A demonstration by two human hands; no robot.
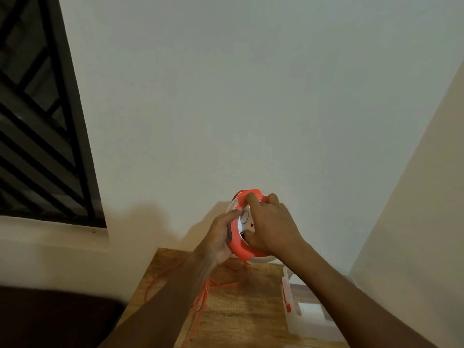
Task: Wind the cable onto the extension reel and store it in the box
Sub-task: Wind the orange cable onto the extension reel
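Nearest the camera, two bare forearms reach forward over a wooden table point(241, 320). Loose orange cable point(200, 297) trails in loops across the tabletop and hangs off its near edge. At the table's right side sits an open white box point(291, 325) with a moulded white insert; an orange strip lies along its left wall, and its recess looks otherwise unfilled, though blur hides the detail.

Above the table's far end, both hands hold the extension reel point(242, 237) in the air, tilted on edge. The left hand point(221, 239) is curled around the orange-wound rim from the left, fingers closed on it. The right hand point(270, 226) covers the reel's white face, fingers bent over the top of the rim and thumb pressed low on the face.

Beyond stands a plain pale wall point(251, 96), with a dark barred window point(37, 121) at far left.
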